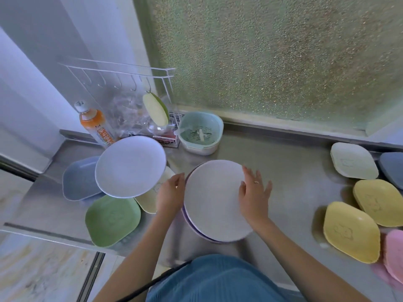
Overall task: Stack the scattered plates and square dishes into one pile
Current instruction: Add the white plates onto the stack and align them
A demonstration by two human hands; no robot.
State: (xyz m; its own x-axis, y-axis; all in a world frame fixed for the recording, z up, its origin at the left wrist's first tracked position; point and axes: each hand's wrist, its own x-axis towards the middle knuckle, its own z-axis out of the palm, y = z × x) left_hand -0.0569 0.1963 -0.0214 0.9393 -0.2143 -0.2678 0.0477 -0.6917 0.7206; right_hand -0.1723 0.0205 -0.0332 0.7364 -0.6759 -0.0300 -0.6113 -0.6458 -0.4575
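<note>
Plate pile (214, 199) btwn the fingers: pale lilac-white top, purple rim lower down. Plate (130, 166) left of left-hand fingers (177, 179): white w/ bluish tint. Under it a pale yellow dish (148, 200), faint embossed motif; also a grey-blue dish (79, 178) & a green dish (112, 220). Right of right-hand fingers (250, 174): cream dish (353, 161), two yellow dishes (351, 232) w/ embossed motif, pink dish (394, 253). Bench (294, 171) grey steel. Bottle (96, 124) orange.
</note>
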